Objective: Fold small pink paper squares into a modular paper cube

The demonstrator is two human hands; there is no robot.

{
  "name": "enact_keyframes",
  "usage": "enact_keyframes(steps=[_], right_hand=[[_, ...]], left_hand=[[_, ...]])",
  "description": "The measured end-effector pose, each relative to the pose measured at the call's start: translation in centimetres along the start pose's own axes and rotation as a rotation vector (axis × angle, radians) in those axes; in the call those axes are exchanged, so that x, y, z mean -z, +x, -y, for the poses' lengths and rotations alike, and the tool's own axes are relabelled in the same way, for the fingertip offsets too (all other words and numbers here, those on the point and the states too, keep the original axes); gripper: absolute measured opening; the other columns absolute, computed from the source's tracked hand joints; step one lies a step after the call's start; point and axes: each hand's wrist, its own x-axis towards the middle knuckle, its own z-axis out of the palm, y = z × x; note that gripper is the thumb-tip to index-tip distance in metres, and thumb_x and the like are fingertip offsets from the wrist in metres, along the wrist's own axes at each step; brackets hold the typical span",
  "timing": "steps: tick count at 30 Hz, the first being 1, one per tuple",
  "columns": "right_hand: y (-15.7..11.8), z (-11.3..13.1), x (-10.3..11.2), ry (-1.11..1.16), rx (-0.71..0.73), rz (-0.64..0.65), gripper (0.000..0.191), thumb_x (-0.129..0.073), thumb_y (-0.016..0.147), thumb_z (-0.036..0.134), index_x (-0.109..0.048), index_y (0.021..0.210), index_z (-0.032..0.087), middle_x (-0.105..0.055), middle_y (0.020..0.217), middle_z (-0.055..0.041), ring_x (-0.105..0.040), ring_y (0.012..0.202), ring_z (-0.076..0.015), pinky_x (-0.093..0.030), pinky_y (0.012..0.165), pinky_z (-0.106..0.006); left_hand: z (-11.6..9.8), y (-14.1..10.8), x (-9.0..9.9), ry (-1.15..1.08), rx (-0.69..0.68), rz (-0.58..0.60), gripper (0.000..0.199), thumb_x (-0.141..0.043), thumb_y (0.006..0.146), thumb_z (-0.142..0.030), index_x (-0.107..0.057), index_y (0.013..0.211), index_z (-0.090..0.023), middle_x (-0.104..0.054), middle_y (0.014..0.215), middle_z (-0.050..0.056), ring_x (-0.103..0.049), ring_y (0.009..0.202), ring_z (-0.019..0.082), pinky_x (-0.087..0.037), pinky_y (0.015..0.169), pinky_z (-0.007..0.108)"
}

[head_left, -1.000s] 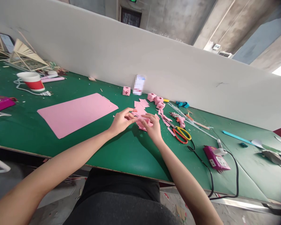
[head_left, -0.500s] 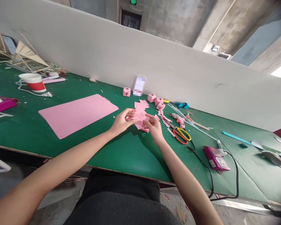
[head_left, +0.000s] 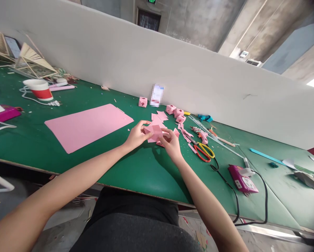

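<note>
Between my two hands is a folded piece of pink paper [head_left: 155,133], raised a little over the green table. My left hand [head_left: 139,134] pinches its left side with thumb and fingers. At its right side, my right hand [head_left: 170,140] grips the paper between thumb and fingers. Loose pink paper pieces [head_left: 161,116] lie just beyond and partly under it; my hands cover some of them. Several folded pink paper cubes [head_left: 178,112] with diamond-shaped holes stand farther back to the right. Another pink cube [head_left: 142,102] stands apart, left of a propped phone [head_left: 156,95].
A large pink sheet [head_left: 88,127] lies on the left. To the right are scissors [head_left: 205,152], a pink glue gun [head_left: 201,135], paper strips and a magenta power socket [head_left: 242,179] with a black cable. A paper cup [head_left: 38,89] stands far left. A pale partition [head_left: 115,59] borders the table.
The pink paper between my hands has tilted up and now shows a folded, darker face. Both hands stay in nearly the same place. The whole view has shifted slightly.
</note>
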Motion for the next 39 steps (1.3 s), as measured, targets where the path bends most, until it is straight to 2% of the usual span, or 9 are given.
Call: enact_keyframes(steps=[4, 9, 11, 15, 17, 25, 31, 39], right_hand=[[-0.01, -0.19, -0.09, -0.041, 0.005, -0.005, 0.045, -0.073, 0.077, 0.052, -0.063, 0.109, 0.022, -0.076, 0.09, -0.003, -0.071, 0.076, -0.0175, -0.063, 0.073, -0.035], [-0.06, -0.65, -0.08, -0.089, -0.01, -0.054, 0.036, -0.07, 0.081, 0.05, -0.065, 0.101, 0.021, -0.07, 0.069, 0.0015, -0.067, 0.063, -0.0162, -0.064, 0.069, -0.036], [-0.07, -0.75, -0.1, -0.096, -0.017, -0.075, 0.033, -0.071, 0.08, 0.049, -0.064, 0.096, 0.02, -0.068, 0.064, 0.0026, -0.065, 0.059, -0.0159, -0.064, 0.066, -0.036], [-0.06, -0.6, -0.19, -0.068, -0.049, -0.097, 0.036, -0.072, 0.078, 0.052, -0.063, 0.09, 0.02, -0.064, 0.06, 0.0038, -0.064, 0.056, -0.0161, -0.064, 0.062, -0.035], [-0.06, -0.42, -0.23, -0.061, -0.061, -0.104, 0.038, -0.073, 0.076, 0.055, -0.063, 0.089, 0.021, -0.062, 0.058, 0.0044, -0.064, 0.055, -0.0164, -0.064, 0.062, -0.035], [-0.35, -0.2, -0.46, -0.152, -0.047, -0.105, 0.035, -0.07, 0.077, 0.057, -0.062, 0.082, 0.023, -0.07, 0.068, -0.0008, -0.068, 0.06, -0.0183, -0.062, 0.06, -0.034], [-0.3, -0.02, -0.47, -0.178, -0.042, -0.117, 0.036, -0.069, 0.078, 0.057, -0.061, 0.081, 0.023, -0.069, 0.063, 0.0004, -0.065, 0.055, -0.0176, -0.062, 0.059, -0.034], [-0.26, -0.25, -0.35, -0.165, -0.045, -0.123, 0.03, -0.069, 0.079, 0.05, -0.06, 0.086, 0.023, -0.068, 0.06, 0.0017, -0.065, 0.053, -0.0175, -0.062, 0.056, -0.033]], left_hand=[[-0.11, -0.24, -0.01, 0.168, -0.111, -0.045, 0.045, -0.074, 0.079, -0.027, -0.056, 0.12, -0.02, -0.074, 0.108, 0.007, -0.073, 0.085, 0.019, -0.056, 0.068, 0.028], [-0.42, -0.56, -0.12, 0.315, -0.214, -0.049, 0.04, -0.07, 0.083, -0.021, -0.057, 0.121, -0.021, -0.073, 0.117, 0.008, -0.071, 0.085, 0.017, -0.055, 0.069, 0.027], [-0.51, -0.58, -0.11, 0.333, -0.255, -0.064, 0.038, -0.07, 0.084, -0.021, -0.058, 0.12, -0.021, -0.073, 0.115, 0.007, -0.07, 0.084, 0.017, -0.055, 0.07, 0.027], [-0.75, -0.61, -0.02, 0.326, -0.284, -0.084, 0.039, -0.072, 0.084, -0.024, -0.058, 0.121, -0.02, -0.073, 0.091, 0.002, -0.068, 0.076, 0.016, -0.055, 0.07, 0.027], [-0.87, -0.67, 0.0, 0.325, -0.287, -0.08, 0.039, -0.072, 0.084, -0.024, -0.058, 0.121, -0.02, -0.071, 0.086, 0.0, -0.068, 0.073, 0.015, -0.056, 0.07, 0.026], [-0.6, -0.73, -0.11, 0.351, -0.284, -0.044, 0.036, -0.067, 0.086, -0.018, -0.059, 0.121, -0.022, -0.073, 0.088, 0.001, -0.07, 0.074, 0.015, -0.056, 0.072, 0.026], [-0.66, -0.89, -0.2, 0.358, -0.328, -0.043, 0.035, -0.065, 0.088, -0.02, -0.059, 0.122, -0.022, -0.072, 0.089, 0.0, -0.069, 0.078, 0.015, -0.056, 0.074, 0.027], [-0.76, -0.86, -0.21, 0.307, -0.358, -0.066, 0.036, -0.065, 0.091, -0.025, -0.055, 0.125, -0.021, -0.074, 0.093, 0.002, -0.07, 0.084, 0.016, -0.057, 0.079, 0.028]])
